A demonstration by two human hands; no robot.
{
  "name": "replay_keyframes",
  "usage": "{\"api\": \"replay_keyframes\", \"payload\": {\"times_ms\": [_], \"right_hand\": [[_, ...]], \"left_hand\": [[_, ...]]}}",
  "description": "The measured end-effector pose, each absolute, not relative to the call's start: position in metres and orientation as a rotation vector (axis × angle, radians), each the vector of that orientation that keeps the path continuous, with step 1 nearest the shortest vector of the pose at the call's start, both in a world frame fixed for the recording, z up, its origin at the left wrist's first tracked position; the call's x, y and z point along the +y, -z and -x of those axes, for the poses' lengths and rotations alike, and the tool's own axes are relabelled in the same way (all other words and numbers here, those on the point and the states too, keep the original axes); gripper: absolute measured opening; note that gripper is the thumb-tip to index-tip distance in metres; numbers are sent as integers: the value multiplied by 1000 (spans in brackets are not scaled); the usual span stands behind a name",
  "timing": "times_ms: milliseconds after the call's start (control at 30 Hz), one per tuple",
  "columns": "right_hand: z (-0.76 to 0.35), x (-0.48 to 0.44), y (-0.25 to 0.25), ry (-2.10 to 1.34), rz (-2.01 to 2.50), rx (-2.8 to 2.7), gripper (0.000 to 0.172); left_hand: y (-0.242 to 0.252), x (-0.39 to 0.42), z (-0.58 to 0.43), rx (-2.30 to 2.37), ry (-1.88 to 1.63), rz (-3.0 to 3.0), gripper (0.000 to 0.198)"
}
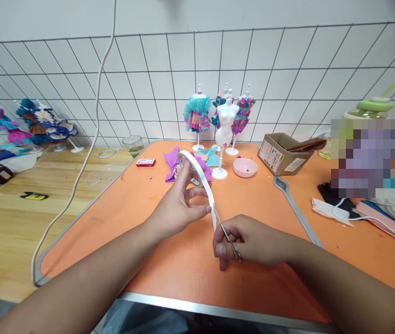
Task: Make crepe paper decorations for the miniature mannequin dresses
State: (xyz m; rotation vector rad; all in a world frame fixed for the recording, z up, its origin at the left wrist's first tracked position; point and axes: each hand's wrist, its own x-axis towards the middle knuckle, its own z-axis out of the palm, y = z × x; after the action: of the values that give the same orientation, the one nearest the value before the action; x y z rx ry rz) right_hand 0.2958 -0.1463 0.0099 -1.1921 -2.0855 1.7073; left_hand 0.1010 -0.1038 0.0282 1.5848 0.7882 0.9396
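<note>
My left hand [178,202] is closed on a roll of white tape [197,168], with fingers inside the ring. A strip of the tape runs down from the roll toward my right hand [244,239]. That hand grips small metal scissors [228,236], their blades pointing up and left to the strip, close to my left thumb. Whether the blades have cut into the tape I cannot tell. Behind the roll lie purple crepe paper pieces [171,162]. A bare white mini mannequin [225,124] stands upright beyond my hands.
Dressed mini mannequins, one in a turquoise dress [197,113], stand by the tiled wall. A pink bowl [245,167], cardboard box [277,160] and red small box [145,162] sit on the orange table [120,241]. A white cable [89,153] hangs at left; a yellow-black cutter [34,196] lies there.
</note>
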Motion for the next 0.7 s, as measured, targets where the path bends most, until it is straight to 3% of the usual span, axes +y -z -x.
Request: {"api": "replay_keyframes", "payload": {"times_ms": [700], "right_hand": [[-286, -147, 1, -1231, 1349, -2120, 27]], "left_hand": [[-27, -114, -109, 810, -973, -1597, 114]]}}
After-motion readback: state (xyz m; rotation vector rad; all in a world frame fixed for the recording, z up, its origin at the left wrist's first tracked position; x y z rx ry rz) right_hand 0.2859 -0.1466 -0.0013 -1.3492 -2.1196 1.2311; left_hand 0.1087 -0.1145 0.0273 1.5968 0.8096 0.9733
